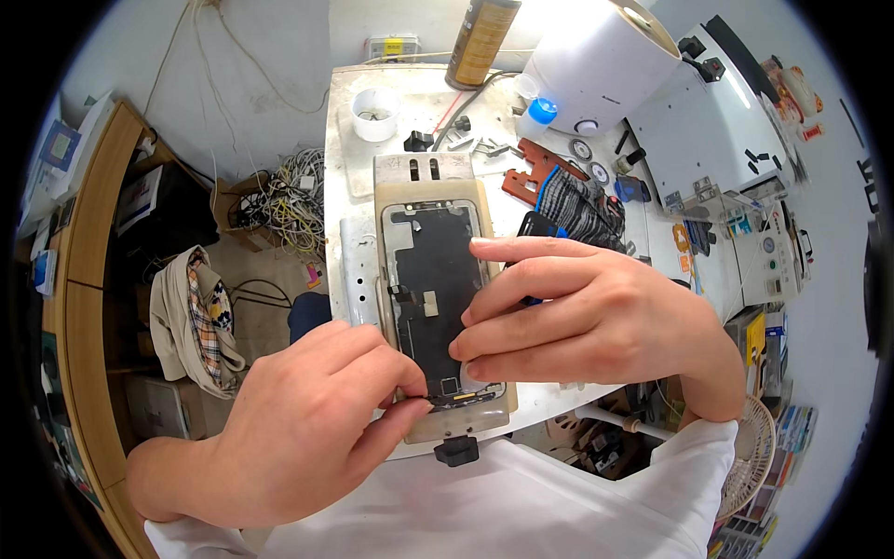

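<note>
Holding left hand (312, 424) with thumb and forefinger together, perhaps pinching something, at the lower edge of a phone panel (438, 265) in a pale fixture (433, 191), and resting right hand (587, 312) there, with fingers apart.

The right hand (596, 317) hides part of the phone panel (438, 265); anything the left hand (312, 410) pinches is too small to tell.

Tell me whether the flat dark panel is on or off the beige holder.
On: the dark panel lies flat, with the beige holder showing beyond its upper and lower ends. The left hand is at its lower edge.
</note>
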A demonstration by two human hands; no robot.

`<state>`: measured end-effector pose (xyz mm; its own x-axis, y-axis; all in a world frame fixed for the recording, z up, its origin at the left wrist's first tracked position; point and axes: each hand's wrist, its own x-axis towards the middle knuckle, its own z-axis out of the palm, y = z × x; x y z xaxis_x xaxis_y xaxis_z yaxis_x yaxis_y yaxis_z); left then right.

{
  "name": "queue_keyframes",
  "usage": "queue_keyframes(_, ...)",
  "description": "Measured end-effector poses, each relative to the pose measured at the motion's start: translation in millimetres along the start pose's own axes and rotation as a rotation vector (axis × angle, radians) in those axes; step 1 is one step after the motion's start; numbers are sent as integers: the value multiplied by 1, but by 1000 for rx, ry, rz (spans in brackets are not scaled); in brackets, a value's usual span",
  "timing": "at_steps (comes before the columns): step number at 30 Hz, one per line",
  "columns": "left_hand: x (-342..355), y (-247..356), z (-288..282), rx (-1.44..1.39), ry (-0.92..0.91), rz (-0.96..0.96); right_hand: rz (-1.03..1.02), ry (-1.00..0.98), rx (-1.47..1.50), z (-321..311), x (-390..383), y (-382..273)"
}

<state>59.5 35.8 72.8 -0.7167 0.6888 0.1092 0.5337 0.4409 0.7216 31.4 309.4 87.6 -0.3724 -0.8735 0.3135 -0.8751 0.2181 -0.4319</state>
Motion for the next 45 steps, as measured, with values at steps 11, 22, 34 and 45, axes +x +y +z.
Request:
queue_keyframes(11, 0, -1, 0, 3, 2, 6, -1, -6, 3, 0, 0, 0)
queue_keyframes(22, 20, -6, -13, -154, 183, -61, -18, -20, -103, -6, 2, -5)
queue_keyframes(34, 76, 0, -41, -922, -350, -254, -115, 272, -426, -15, 18, -31)
queue_keyframes(45, 61, 2, -27, -1188, -220, -95, -42, 456, -589, -29, 8, -40)
